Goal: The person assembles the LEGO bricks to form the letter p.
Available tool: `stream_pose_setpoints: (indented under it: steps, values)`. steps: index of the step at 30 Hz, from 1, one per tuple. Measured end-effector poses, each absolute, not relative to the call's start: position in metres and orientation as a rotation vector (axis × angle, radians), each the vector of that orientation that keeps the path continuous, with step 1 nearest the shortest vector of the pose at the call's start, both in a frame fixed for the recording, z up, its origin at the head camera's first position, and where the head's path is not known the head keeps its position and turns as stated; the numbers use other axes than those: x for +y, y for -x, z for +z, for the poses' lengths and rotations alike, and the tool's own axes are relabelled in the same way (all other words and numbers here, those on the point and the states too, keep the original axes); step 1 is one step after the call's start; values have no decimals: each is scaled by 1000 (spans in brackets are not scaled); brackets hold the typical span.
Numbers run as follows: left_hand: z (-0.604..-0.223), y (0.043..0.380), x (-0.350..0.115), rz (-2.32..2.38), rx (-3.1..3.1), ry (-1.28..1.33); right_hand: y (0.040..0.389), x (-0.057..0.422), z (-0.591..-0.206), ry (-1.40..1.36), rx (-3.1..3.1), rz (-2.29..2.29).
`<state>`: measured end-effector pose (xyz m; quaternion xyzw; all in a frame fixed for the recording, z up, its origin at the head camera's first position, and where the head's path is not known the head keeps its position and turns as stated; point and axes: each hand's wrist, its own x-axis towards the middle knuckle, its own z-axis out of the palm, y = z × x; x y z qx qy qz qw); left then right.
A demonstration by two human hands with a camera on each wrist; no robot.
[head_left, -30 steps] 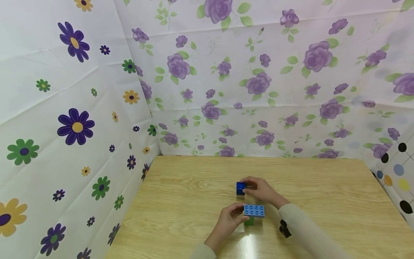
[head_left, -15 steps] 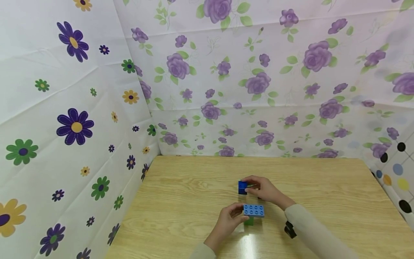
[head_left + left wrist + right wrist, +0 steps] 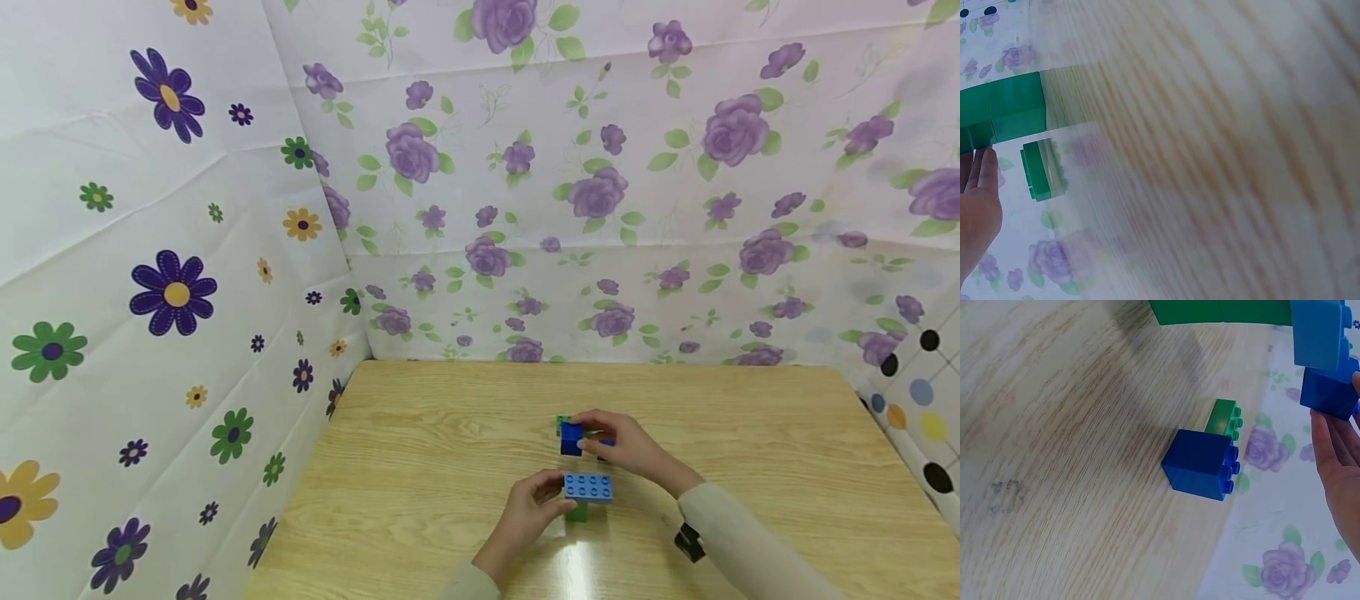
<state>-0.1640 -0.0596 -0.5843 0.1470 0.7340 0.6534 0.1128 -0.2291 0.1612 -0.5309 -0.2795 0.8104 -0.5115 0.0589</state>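
My left hand (image 3: pixel 525 515) holds a stack by its left end, thumb in front and fingers behind. The stack has a light-blue eight-stud toy brick (image 3: pixel 588 486) on top of green bricks (image 3: pixel 577 512). Behind the stack, my right hand (image 3: pixel 628 450) pinches a dark-blue brick (image 3: pixel 572 438) between thumb and fingers. In the right wrist view that held dark-blue brick (image 3: pixel 1329 392) overlaps the light-blue brick (image 3: pixel 1316 334); I cannot tell whether they touch. Only fingertips of the left hand (image 3: pixel 979 212) show below the green bricks (image 3: pixel 1016 107) in the left wrist view.
A loose dark-blue brick (image 3: pixel 1200 464) stands on the wooden table (image 3: pixel 420 467), partly hidden by my right hand in the head view. Near it lies a thin green brick (image 3: pixel 1225 419). Flowered cloths (image 3: pixel 480 183) close off the back and left side.
My right hand has shifted right and slightly nearer with the dark-blue brick, uncovering the thin green brick behind. The left hand and its stack hold still.
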Motion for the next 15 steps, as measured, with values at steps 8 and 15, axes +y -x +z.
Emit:
stream_pose_setpoints:
  steps: [8, 15]
  values:
    - [-584, 164, -60, 1921, 2155, -426, 205, 160, -497, 842, 2410, -1566]
    - [-584, 164, -59, 1922, 2160, -422, 209, 166, -514, 833, 2452, -1544]
